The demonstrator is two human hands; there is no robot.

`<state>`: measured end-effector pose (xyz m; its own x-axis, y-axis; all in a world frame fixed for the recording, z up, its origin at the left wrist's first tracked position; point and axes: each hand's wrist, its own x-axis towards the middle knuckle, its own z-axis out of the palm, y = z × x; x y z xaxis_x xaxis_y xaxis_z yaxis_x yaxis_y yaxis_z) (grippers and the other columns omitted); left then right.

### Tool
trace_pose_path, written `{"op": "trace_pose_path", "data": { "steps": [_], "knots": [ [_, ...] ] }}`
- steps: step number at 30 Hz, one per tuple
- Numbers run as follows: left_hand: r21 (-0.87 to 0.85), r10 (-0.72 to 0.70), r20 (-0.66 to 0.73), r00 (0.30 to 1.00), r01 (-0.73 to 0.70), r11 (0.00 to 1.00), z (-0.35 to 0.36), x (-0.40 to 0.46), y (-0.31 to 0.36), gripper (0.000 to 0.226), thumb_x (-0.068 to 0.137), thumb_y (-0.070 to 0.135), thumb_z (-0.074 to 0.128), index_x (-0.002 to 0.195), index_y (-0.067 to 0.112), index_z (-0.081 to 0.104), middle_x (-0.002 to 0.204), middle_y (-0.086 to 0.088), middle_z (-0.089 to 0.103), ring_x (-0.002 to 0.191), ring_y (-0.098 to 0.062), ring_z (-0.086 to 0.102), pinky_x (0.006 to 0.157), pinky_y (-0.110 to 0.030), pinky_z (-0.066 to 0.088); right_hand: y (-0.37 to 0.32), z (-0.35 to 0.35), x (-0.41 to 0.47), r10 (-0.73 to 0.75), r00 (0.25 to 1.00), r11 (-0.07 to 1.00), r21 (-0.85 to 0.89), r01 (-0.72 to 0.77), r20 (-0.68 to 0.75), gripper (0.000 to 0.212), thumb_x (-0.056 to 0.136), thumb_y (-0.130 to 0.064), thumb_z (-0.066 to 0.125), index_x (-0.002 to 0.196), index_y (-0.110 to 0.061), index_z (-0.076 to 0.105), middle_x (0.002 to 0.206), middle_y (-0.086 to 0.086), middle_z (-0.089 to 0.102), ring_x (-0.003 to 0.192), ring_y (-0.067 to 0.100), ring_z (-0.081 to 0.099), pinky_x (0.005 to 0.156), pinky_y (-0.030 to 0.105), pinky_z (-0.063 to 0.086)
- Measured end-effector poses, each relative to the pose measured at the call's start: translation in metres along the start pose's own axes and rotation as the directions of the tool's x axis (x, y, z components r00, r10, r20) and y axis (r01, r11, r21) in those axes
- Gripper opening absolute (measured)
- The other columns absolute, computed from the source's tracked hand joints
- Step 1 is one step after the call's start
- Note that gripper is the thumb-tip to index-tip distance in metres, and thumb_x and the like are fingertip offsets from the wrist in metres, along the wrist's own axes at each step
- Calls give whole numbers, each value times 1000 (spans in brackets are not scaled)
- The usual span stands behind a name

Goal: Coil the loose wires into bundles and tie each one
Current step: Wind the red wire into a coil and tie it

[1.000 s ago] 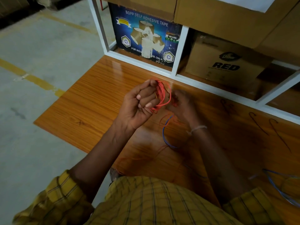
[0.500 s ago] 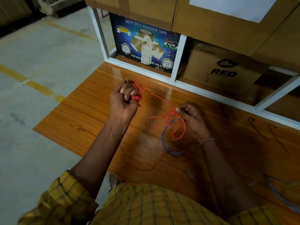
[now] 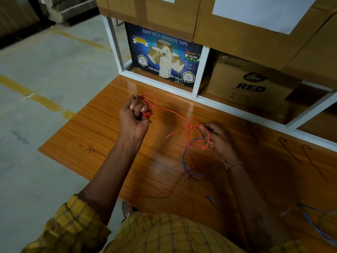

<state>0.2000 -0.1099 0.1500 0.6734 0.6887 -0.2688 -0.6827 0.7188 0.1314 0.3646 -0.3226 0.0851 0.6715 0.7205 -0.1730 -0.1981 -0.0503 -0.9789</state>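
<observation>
My left hand (image 3: 135, 115) is raised in a fist over the wooden table (image 3: 94, 136) and grips a small coil of red wire (image 3: 148, 108). From the coil a red strand runs right to my right hand (image 3: 218, 141), which holds tangled loops of the loose red wire (image 3: 191, 132) low over the table; this hand is blurred. A blue wire (image 3: 185, 157) curls under those loops on the tabletop. More red wire trails toward my body.
A white shelf frame (image 3: 198, 70) stands along the table's far edge, holding a blue adhesive-tape box (image 3: 164, 57) and a cardboard box (image 3: 248, 83). More blue wires (image 3: 317, 225) lie at the right near edge. Dark hooked wires (image 3: 291, 152) lie on the table's right side. The concrete floor (image 3: 45, 79) is on the left.
My hands have drawn apart: the left has carried the red coil leftward, and the right has dropped to the table with loose loops. In the last half second the hands barely shifted.
</observation>
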Motion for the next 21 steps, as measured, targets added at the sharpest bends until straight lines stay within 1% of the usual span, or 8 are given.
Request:
{"op": "trace_pose_path", "data": {
  "steps": [2, 4, 6, 10, 13, 16, 18, 21],
  "knots": [
    [11, 28, -21, 999, -28, 1000, -2, 2, 3, 29, 108, 13, 43, 88, 6, 62, 53, 7, 37, 38, -6, 30, 43, -22, 34, 1, -4, -4, 40, 999, 991, 124, -41, 7, 15, 105, -5, 48, 99, -12, 61, 59, -13, 64, 45, -4, 47, 46, 10, 36],
    [28, 44, -40, 998, -43, 999, -5, 4, 3, 27, 108, 14, 44, 88, 7, 62, 54, 8, 37, 39, -6, 29, 43, -22, 34, 6, -8, -4, 52, 997, 994, 97, -58, 58, 16, 104, -12, 52, 106, -12, 68, 74, -14, 73, 55, 2, 45, 54, 18, 30],
    [42, 46, -53, 998, -43, 998, -7, 6, 0, 26, 108, 13, 44, 89, 8, 61, 54, 8, 37, 39, -6, 29, 43, -22, 34, 10, -11, -3, 53, 993, 998, 39, -58, 105, 18, 104, -13, 53, 107, -9, 70, 77, -15, 72, 56, 1, 37, 55, 20, 25],
    [87, 44, -78, 996, -37, 996, -12, 7, -6, 26, 109, 14, 42, 90, 8, 59, 54, 8, 36, 39, -6, 28, 43, -22, 34, 15, -22, -2, -1, 979, 1000, 15, -2, 206, 23, 91, -33, 69, 101, -15, 78, 100, 5, 72, 76, 15, 49, 67, 24, 34],
    [93, 63, -93, 994, -54, 994, -11, 6, -9, 27, 109, 14, 42, 89, 7, 59, 54, 8, 36, 39, -6, 29, 44, -21, 34, 9, -27, -3, -25, 937, 985, -153, 83, 349, 14, 92, -23, 67, 97, -15, 78, 98, 4, 74, 94, 12, 65, 85, 21, 47],
    [60, 117, -108, 987, -111, 992, -3, 10, 1, 29, 108, 13, 42, 86, 8, 59, 53, 8, 35, 39, -6, 27, 44, -21, 33, 1, -34, 0, 117, 871, 900, -422, 110, 477, 11, 96, -3, 66, 92, -8, 75, 92, 1, 75, 88, 5, 67, 82, 19, 49],
    [41, 149, -106, 983, -146, 988, 3, 15, 12, 29, 108, 12, 41, 86, 9, 59, 53, 8, 35, 39, -6, 27, 44, -21, 32, 3, -41, 2, 193, 864, 817, -563, 121, 465, 10, 93, 0, 69, 89, -7, 74, 87, 3, 72, 82, 5, 64, 78, 20, 48],
    [56, 159, -97, 982, -154, 986, 6, 15, 17, 27, 108, 11, 42, 87, 10, 59, 54, 8, 34, 40, -6, 26, 44, -21, 32, 7, -40, 4, 175, 912, 724, -677, 137, 372, 13, 89, 0, 75, 83, -11, 76, 80, -2, 70, 71, -9, 61, 72, 12, 44]
  ]
}}
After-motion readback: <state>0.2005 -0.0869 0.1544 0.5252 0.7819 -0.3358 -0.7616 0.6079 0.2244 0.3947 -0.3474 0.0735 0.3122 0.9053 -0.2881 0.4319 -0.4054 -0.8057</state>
